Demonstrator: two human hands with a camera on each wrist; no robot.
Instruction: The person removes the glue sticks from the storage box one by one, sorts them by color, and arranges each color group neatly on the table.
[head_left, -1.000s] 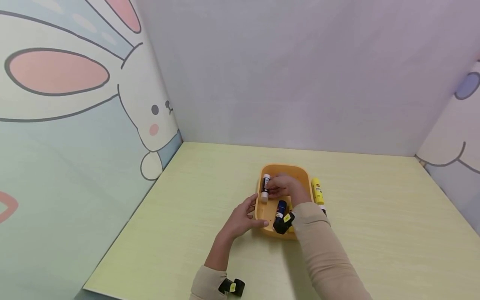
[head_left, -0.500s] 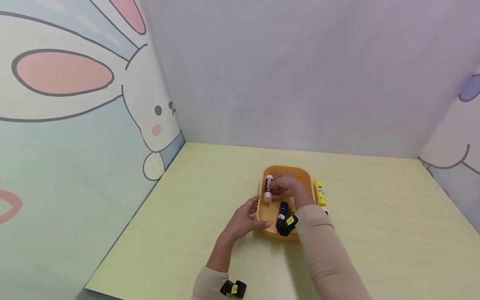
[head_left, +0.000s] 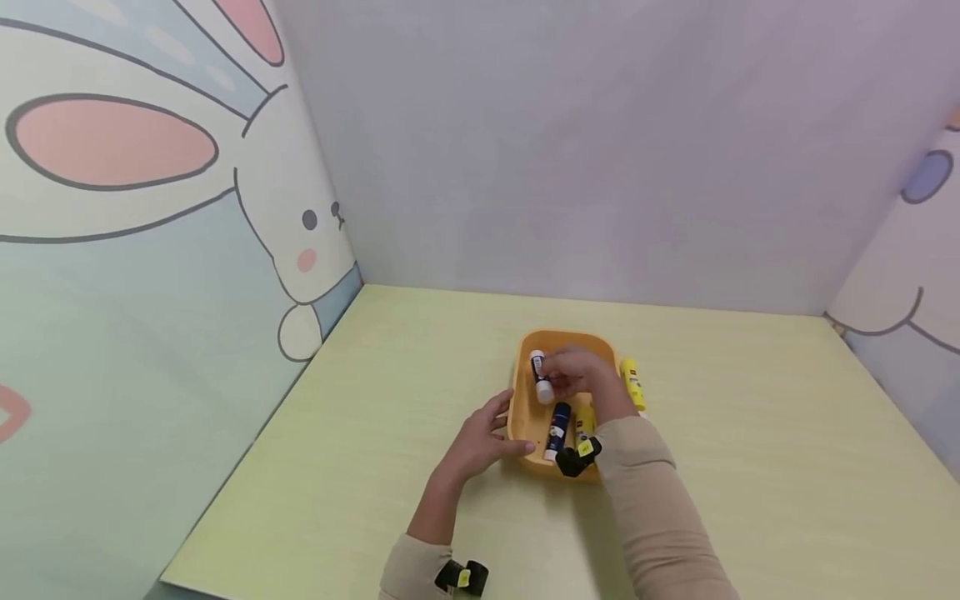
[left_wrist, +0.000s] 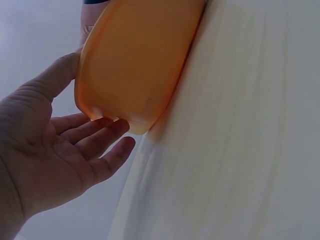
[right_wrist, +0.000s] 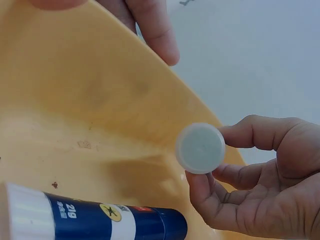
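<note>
In the head view, my right hand (head_left: 579,372) pinches a glue stick (head_left: 543,390) with a dark label and white ends, inside an orange plastic tray (head_left: 529,427). The right wrist view looks straight at the pale round end (right_wrist: 201,148) of this stick, between thumb and fingers. My left hand (head_left: 480,442) grips the tray's near-left corner, its thumb over the rim and its fingers against the outer wall (left_wrist: 132,70). A navy glue stick (head_left: 558,427) lies in the tray's near part, beside a yellow glue stick (head_left: 584,423) partly hidden by the right wrist's camera.
Just outside the tray's right side, another yellow glue stick (head_left: 633,385) lies on the pale table (head_left: 750,433). A small white end (head_left: 643,414) of something shows behind the right sleeve. A grey wall (head_left: 600,167) stands behind the table, with rabbit-printed panels at the sides.
The pinched glue stick has swung away from the tray's left wall, its near end moving right. The right wrist has shifted slightly right, uncovering more of the yellow stick. The left hand keeps its place.
</note>
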